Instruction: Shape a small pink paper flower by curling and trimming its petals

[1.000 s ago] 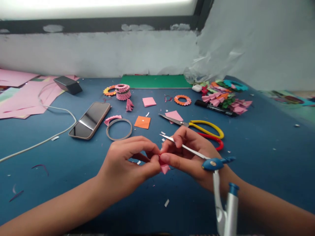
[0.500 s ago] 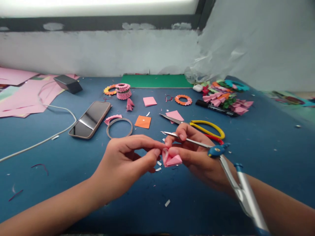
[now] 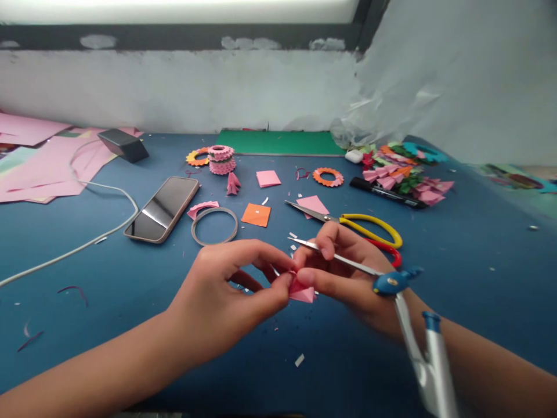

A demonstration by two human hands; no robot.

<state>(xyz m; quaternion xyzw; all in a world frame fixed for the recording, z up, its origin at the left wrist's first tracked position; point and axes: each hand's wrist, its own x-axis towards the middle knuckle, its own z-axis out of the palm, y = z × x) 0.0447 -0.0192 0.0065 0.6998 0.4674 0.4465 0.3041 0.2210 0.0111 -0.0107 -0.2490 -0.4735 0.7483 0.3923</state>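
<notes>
My left hand (image 3: pixel 226 287) and my right hand (image 3: pixel 343 273) meet over the blue table (image 3: pixel 478 278), both pinching a small folded pink paper piece (image 3: pixel 302 292) between thumb and fingers. My right hand also grips a drawing compass (image 3: pixel 394 284): its thin metal leg points left across my fingers, and its blue hinge and silver leg hang down toward my wrist. Yellow-handled scissors (image 3: pixel 365 223) lie just beyond my right hand.
A phone (image 3: pixel 163 208) with a white cable (image 3: pixel 87 241), a tape ring (image 3: pixel 214 225), orange and pink paper squares, paper rings, a stack of pink pleated rings (image 3: pixel 221 159), a black marker (image 3: pixel 387 193), a pile of folded coloured pieces (image 3: pixel 404 171), a green mat (image 3: pixel 281 142), pink sheets at left.
Both hands stayed joined on the pink piece, turning it. The compass swung in my right hand: its silver leg went from hanging down to angled right, then back lower.
</notes>
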